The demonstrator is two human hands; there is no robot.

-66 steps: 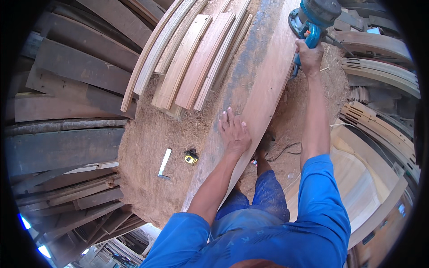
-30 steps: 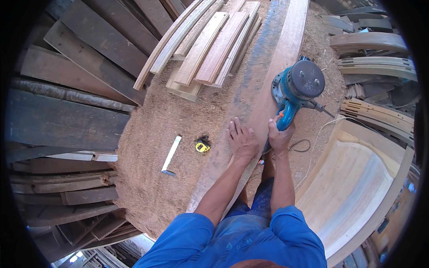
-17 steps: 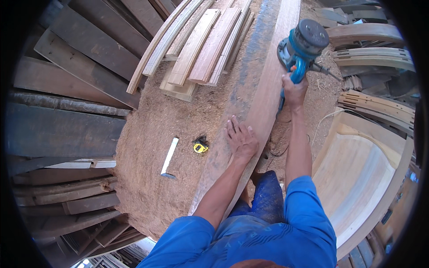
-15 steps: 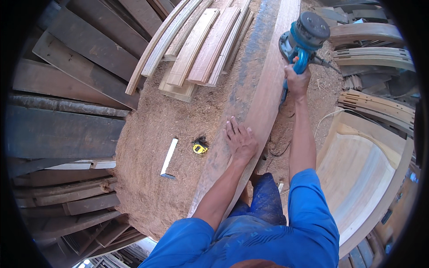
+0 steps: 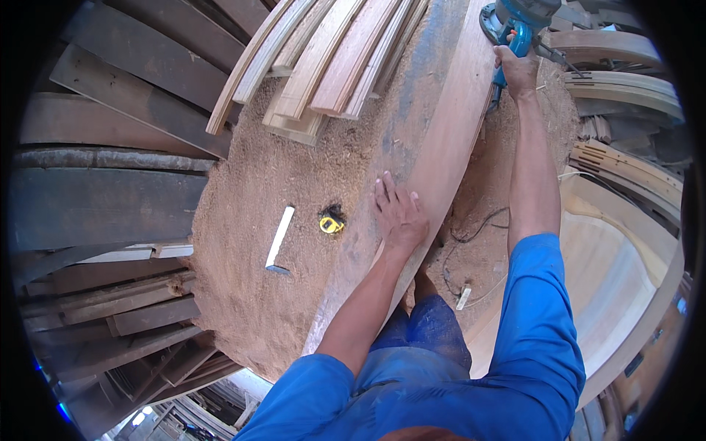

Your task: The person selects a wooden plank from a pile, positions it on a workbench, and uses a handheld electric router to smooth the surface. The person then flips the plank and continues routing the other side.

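A long pale plank (image 5: pixel 454 121) stretches away from me along the bench. My right hand (image 5: pixel 519 72), arm held far out, is wrapped round the handle of a blue and grey router (image 5: pixel 521 35). The router's base sits at the far part of the plank, over its right edge, and its top is cut off by the view. Flat on the plank nearer to me lies my left hand (image 5: pixel 403 220), fingers stretched and holding nothing. To its left are a yellow tape measure (image 5: pixel 331 224) and a try square (image 5: pixel 280 237) on the sawdust.
Several moulded wooden boards (image 5: pixel 334 62) are stacked at the far left of the bench. Dark planks (image 5: pixel 110 206) lean along the left side. At the right stands a curved wooden panel (image 5: pixel 596 257), with slotted curved pieces (image 5: pixel 629 176) beyond it. A cord (image 5: pixel 471 237) hangs beside the plank.
My right hand has pushed the router farther away along the plank, stretching my right arm. My left hand stays flat on the plank. The view has shifted slightly.
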